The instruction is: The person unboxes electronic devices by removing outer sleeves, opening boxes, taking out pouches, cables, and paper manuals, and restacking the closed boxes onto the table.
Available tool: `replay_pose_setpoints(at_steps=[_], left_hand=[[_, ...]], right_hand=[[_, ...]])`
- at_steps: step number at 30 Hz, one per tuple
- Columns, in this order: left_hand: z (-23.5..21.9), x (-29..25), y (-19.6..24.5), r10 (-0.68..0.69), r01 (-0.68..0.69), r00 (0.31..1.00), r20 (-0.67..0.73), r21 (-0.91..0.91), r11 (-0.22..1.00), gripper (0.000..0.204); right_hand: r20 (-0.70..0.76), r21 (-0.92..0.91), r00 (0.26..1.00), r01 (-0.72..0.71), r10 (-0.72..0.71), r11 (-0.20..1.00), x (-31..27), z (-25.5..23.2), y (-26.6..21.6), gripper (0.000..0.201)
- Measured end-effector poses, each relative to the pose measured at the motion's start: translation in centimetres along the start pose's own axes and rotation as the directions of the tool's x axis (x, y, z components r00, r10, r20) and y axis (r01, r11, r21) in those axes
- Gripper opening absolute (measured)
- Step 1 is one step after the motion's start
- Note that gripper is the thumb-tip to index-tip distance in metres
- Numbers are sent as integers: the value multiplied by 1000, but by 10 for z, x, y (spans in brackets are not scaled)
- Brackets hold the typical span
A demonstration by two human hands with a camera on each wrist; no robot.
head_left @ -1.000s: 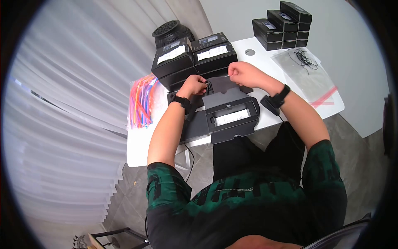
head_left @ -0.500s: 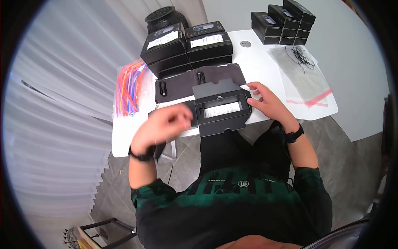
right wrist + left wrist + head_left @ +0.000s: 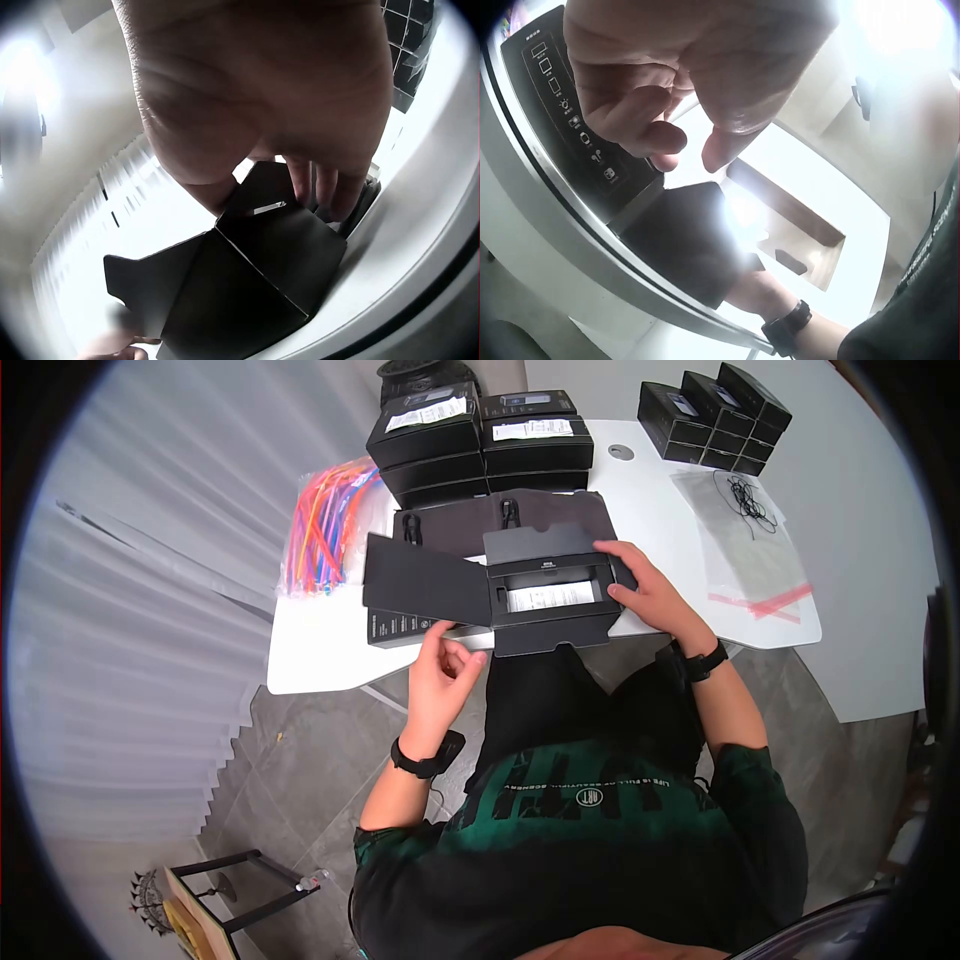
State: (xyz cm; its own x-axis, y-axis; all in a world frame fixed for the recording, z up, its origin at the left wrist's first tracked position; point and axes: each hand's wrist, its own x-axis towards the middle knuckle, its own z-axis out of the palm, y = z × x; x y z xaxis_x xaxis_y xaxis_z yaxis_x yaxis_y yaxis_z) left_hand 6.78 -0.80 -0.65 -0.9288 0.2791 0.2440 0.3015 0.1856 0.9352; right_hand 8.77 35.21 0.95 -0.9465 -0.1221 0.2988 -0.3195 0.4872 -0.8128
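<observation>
An open black cardboard box (image 3: pixel 555 618) lies at the near table edge, its tray holding a white printed paper (image 3: pixel 550 596). Its lid panel (image 3: pixel 425 580) stands raised on the left, over a black face printed with icons (image 3: pixel 585 127). My left hand (image 3: pixel 442 678) is at the near edge of that panel, fingers loosely bent, thumb apart, fingertips right at the printed face. At the box's right end, my right hand (image 3: pixel 655 595) grips it between thumb and fingers, as the right wrist view (image 3: pixel 270 97) also shows. Behind lie dark cloth pouches (image 3: pixel 450 520) with black coiled cables (image 3: pixel 510 513).
Black boxes with white labels (image 3: pixel 430 435) are stacked behind the pouches. More black boxes (image 3: pixel 715 420) stand at the back right, near clear plastic bags (image 3: pixel 740 550) and a tangle of black cord (image 3: pixel 748 503). Bagged colourful strips (image 3: pixel 330 530) lie at the left.
My hands have come back from the pouches, the right to the box's right end. My left hand has dropped to the box's near left side. The lid panel now stands up.
</observation>
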Motion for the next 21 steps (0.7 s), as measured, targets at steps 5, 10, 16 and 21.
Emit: replay_pose_setpoints(at_steps=[5,10,16,21], left_hand=[[6,29,4,-59,60,998,-35,36,998,27],[6,57,28,-120,115,993,20,184,976,43],[18,82,44,-1,6,1000,16,-309,951,31],[54,83,115,-155,262,964,215,-686,678,25]], right_hand=[[62,-253,995,-57,75,966,-2,0,-19,36],[18,-236,993,-111,118,965,-10,8,-20,32],[-143,76,954,-255,264,964,-25,15,3,23],[21,909,839,-243,544,340,-15,40,-25,34]])
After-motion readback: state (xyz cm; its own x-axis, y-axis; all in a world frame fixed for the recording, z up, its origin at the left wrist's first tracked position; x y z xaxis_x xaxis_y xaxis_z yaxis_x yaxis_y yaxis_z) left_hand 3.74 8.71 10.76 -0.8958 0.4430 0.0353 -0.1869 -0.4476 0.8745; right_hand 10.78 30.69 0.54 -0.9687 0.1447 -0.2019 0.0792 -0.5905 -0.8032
